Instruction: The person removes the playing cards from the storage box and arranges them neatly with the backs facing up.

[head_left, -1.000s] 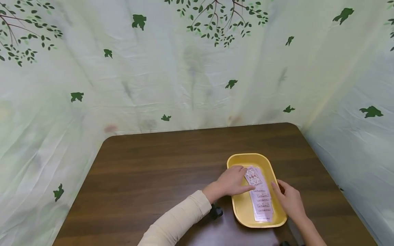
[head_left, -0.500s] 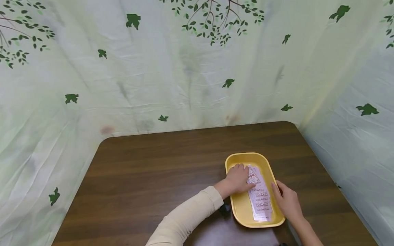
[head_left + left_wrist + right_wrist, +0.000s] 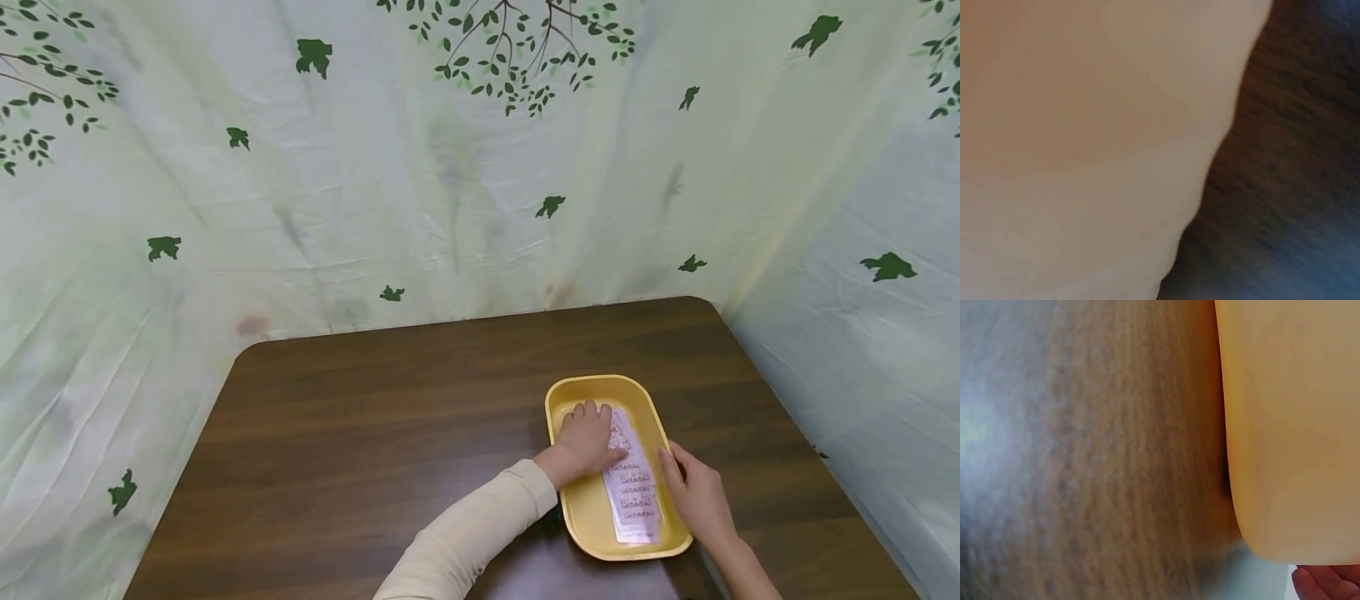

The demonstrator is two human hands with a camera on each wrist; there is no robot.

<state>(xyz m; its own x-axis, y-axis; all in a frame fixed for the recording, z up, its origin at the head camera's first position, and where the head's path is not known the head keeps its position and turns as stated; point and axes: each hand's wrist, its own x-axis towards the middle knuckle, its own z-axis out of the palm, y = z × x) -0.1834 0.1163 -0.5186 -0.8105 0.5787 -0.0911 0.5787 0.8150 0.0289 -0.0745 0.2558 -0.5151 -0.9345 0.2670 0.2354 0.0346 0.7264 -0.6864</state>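
Observation:
A yellow tray is at the right of the table. In it lie lilac-white printed slips, overlapping in a long strip with reddish print. My left hand reaches over the tray's left side, thumb spread onto the slips and the other fingers toward the far end, covering the strip's upper left edge. At the right rim, my right hand grips the tray, thumb on top and fingers outside. The right wrist view has the tray's side close up, with fingertips below its edge.
The brown wooden table extends left of the tray. A pale curtain printed with leaves hangs behind and beside it. In the left wrist view, a cream sleeve blocks most of the picture.
My left hand has moved right and further into the tray, its fingers lowering beside the slips. My right hand keeps its hold on the rim. The head view has shifted slightly.

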